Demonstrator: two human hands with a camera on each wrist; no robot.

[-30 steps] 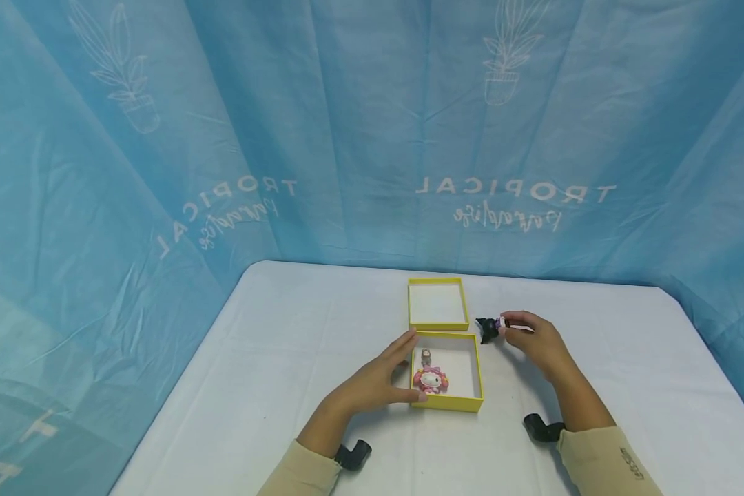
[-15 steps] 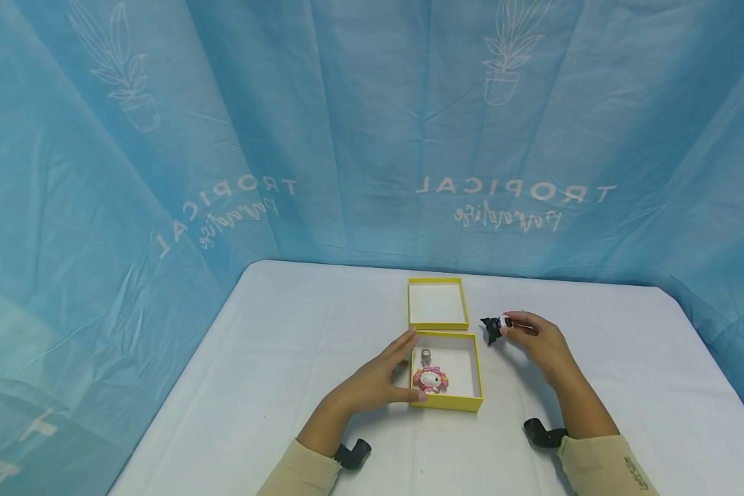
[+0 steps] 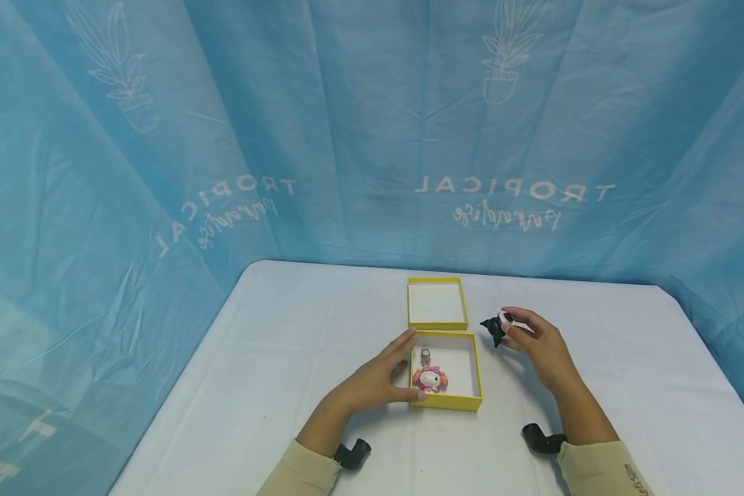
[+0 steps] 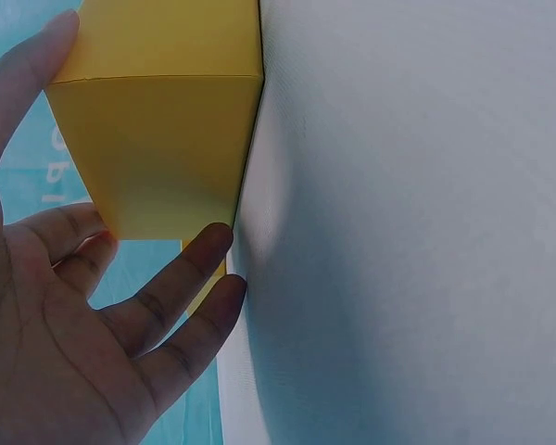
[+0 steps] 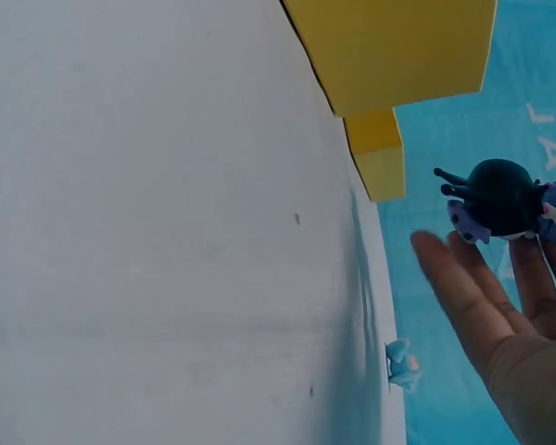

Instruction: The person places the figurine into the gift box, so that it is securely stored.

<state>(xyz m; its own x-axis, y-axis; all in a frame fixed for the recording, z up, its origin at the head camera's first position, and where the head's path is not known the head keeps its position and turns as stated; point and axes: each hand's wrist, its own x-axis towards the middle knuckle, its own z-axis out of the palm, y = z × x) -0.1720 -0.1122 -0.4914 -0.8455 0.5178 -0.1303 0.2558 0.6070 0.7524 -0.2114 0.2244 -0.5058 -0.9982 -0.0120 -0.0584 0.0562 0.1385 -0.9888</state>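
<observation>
Blue cloth [image 3: 347,138] hangs behind a white surface [image 3: 322,310], where the lid [image 3: 437,326] lies open side up near the far edge and the box [image 3: 449,402] sits just in front of it. The left hand [image 3: 372,386] spans the box's left side in a wide grip, thumb at the near-left corner, fingers at the far-left: a sound brace, best with light pressure so the walls don't bow. The right hand [image 3: 542,348] has a narrow grip, pinching the black figure [image 3: 494,331] just beyond the box's far-right corner, seemingly off the surface. Holding it by the body spares the ears; a gentle pinch should do. Crossing the box's right wall would call for enough height, and care around the pink figure [image 3: 430,380] and grey figure [image 3: 425,356] along the left wall.
</observation>
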